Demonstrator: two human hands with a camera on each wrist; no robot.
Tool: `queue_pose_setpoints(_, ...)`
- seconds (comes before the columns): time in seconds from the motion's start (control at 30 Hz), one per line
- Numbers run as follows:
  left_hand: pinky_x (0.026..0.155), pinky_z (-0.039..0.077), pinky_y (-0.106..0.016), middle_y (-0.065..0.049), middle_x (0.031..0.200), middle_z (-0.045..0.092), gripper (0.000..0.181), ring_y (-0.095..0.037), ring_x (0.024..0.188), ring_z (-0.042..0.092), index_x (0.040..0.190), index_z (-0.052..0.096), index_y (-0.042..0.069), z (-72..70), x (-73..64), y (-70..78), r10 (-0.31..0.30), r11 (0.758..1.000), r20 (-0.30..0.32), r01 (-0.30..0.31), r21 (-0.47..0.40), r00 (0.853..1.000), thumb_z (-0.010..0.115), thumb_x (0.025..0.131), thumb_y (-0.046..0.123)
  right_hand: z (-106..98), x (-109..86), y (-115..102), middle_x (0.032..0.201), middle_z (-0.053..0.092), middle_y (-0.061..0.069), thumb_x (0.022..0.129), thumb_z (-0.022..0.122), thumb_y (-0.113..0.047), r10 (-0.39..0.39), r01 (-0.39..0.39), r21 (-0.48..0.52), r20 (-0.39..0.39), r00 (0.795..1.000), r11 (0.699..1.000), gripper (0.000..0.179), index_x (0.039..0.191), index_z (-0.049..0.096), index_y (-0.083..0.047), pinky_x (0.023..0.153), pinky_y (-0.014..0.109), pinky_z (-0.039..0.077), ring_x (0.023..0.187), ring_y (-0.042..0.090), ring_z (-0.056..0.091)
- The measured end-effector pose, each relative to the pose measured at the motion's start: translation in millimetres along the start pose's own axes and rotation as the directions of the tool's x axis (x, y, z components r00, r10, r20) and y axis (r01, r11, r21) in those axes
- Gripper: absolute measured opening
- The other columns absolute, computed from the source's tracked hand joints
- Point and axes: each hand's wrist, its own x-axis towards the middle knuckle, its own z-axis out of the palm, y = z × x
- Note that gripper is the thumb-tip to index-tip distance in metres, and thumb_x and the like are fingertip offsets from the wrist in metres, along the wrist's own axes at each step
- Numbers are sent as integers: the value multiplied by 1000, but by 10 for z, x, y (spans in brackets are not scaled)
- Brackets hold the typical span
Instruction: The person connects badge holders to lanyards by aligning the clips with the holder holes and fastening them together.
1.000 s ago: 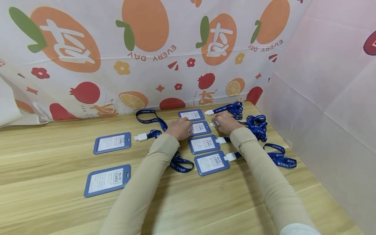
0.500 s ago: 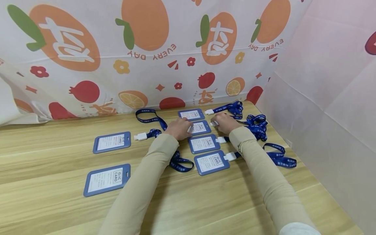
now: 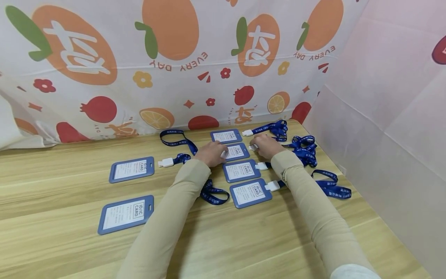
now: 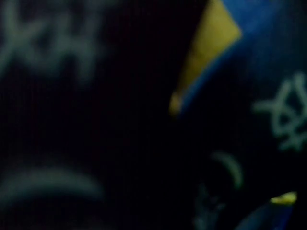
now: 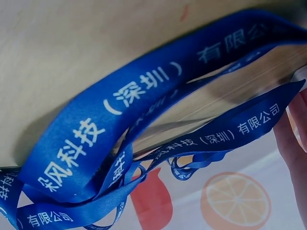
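Observation:
My left hand holds the left end of a blue ID card holder, second from the back in a column of holders. Its fingers cover that end. Facing it, my right hand pinches the white clip of a blue lanyard, close to the holder's slotted end. That lanyard's printed strap loops large across the right wrist view, where part of the hand shows at the right edge. Dark blurred strap with pale lettering fills most of the left wrist view, hiding the fingers there.
One holder lies behind, with a white clip beside it. Two nearer holders have clips at their slots. Two more lie left. Bunched lanyards spread right; others lie near my left arm.
Both hands stay at the same holder and clip, with barely any movement. The whole head view has shifted very slightly.

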Motion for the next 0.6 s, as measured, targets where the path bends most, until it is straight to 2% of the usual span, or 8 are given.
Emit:
queue_pose_setpoints(0.33, 109, 43, -45, -15, 139, 58, 32, -31, 128, 52, 128, 71, 10, 16, -5, 7, 1, 1000, -4, -1, -5, 1000, 72, 97, 18, 25, 4, -4, 119, 68, 16, 91, 69, 6, -38, 37, -45, -18, 999, 998, 31, 122, 71, 0, 99, 40, 51, 113, 30, 64)
queue_pose_setpoints(0.6, 107, 44, -42, -13, 134, 61, 32, -29, 122, 55, 131, 69, 10, 5, -21, 35, 19, 999, 13, -20, 30, 1000, 67, 100, 17, 2, -15, -14, 117, 68, 16, 92, 69, 5, -62, 60, -68, -25, 998, 996, 30, 122, 72, 0, 98, 39, 52, 109, 29, 66)
